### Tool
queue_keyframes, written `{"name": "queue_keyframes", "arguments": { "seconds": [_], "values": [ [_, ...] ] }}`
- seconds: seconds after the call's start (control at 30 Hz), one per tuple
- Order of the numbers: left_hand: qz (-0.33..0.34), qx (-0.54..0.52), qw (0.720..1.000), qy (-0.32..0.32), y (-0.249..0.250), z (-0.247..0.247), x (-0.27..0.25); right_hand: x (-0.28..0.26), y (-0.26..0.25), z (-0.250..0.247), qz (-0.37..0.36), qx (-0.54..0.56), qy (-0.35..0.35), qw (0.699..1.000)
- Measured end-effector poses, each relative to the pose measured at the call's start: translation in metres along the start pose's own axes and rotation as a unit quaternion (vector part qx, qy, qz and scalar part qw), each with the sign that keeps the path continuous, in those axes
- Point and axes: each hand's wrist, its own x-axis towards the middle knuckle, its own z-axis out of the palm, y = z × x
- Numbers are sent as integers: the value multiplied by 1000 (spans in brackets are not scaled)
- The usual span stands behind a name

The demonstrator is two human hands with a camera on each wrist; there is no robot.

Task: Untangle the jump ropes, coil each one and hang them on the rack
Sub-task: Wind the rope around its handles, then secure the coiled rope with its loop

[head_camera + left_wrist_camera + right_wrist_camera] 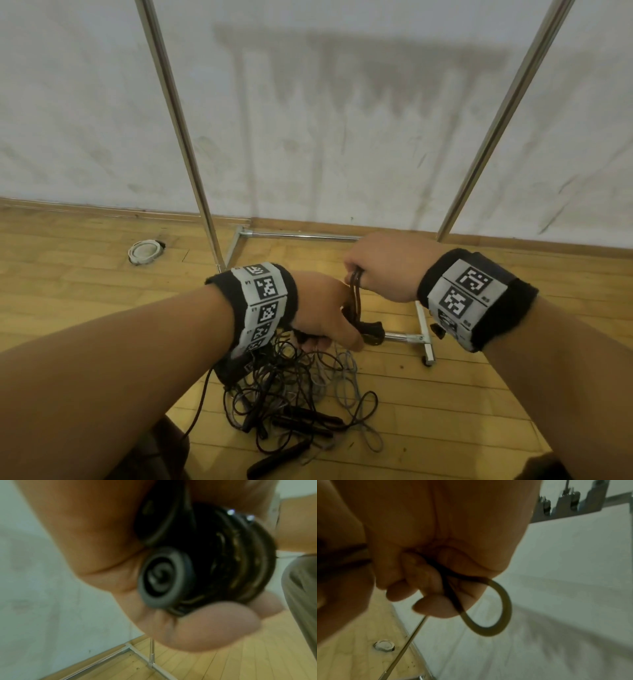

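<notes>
A tangled heap of black and grey jump ropes (291, 394) with several black handles lies on the wooden floor in front of me. My left hand (325, 315) hovers above the heap and grips two black handles (205, 563) side by side with cord running up from them. Just above it, my right hand (380, 267) is fisted round a folded bunch of the same dark cord (356, 284); a loop of cord (489, 609) sticks out below the curled fingers. The chrome rack (178, 130) stands against the wall behind my hands.
The rack's base bars (301, 235) and a castor foot (428, 356) sit on the floor close behind and right of the heap. A white round floor fitting (145, 251) lies to the left. A stained white wall backs the rack.
</notes>
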Motion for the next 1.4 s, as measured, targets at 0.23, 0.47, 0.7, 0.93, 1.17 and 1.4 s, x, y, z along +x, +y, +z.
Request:
{"name": "queue_keyframes", "arguments": {
  "seconds": [0.23,0.47,0.7,0.93,1.17,1.4],
  "values": [
    [-37,-111,978,171,-10,-14,13,-10,-19,-18,13,-54,61,997],
    [87,-392,881,249,-28,-60,-13,-18,-2,-30,25,152,155,976],
    [159,-518,822,175,-19,-72,-37,-22,16,-26,11,331,140,933],
    [156,-534,805,205,-12,-69,-38,-23,21,-19,-50,433,112,893],
    [210,-480,848,86,-12,-64,-41,-21,44,-5,-38,697,11,716],
    [181,-256,949,-15,-1,-42,-34,-6,52,6,35,750,-43,659]
  ]
}}
